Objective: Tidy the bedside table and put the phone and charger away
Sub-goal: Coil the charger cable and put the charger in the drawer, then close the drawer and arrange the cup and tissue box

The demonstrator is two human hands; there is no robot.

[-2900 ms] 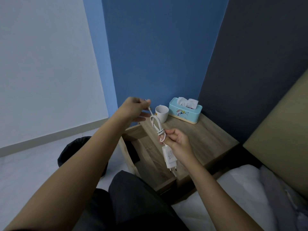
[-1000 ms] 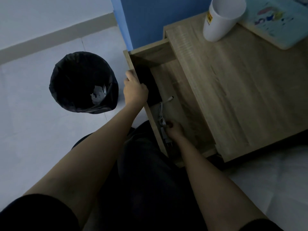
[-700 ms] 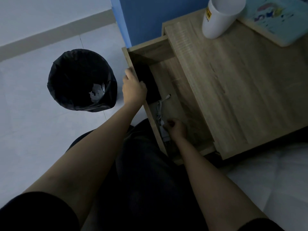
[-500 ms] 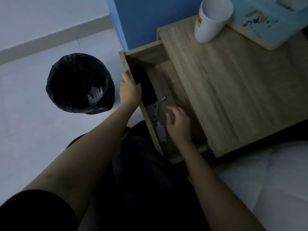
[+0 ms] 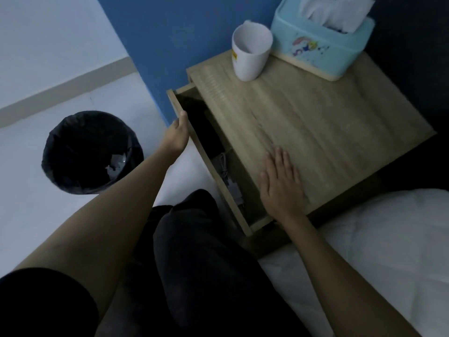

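The wooden bedside table (image 5: 328, 122) has its drawer (image 5: 245, 224) partly open. Inside lie the dark phone (image 5: 206, 132) and the white charger (image 5: 232, 189) with its bundled cable (image 5: 223, 164). My left hand (image 5: 178, 135) presses against the outer face of the drawer front, fingers together, holding nothing. My right hand (image 5: 281, 183) rests flat on the tabletop near its front edge, fingers spread, empty. Part of the drawer's inside is hidden under the tabletop.
A white cup (image 5: 250, 54) and a light blue tissue box (image 5: 320, 37) stand at the back of the tabletop. A black-lined bin (image 5: 90, 152) sits on the floor to the left. White bedding (image 5: 388, 239) lies at the right, my dark-trousered knee (image 5: 194, 239) below the drawer.
My right hand let go of the charger in the drawer and came up onto the tabletop. The drawer has slid further in, with my left hand against its front.
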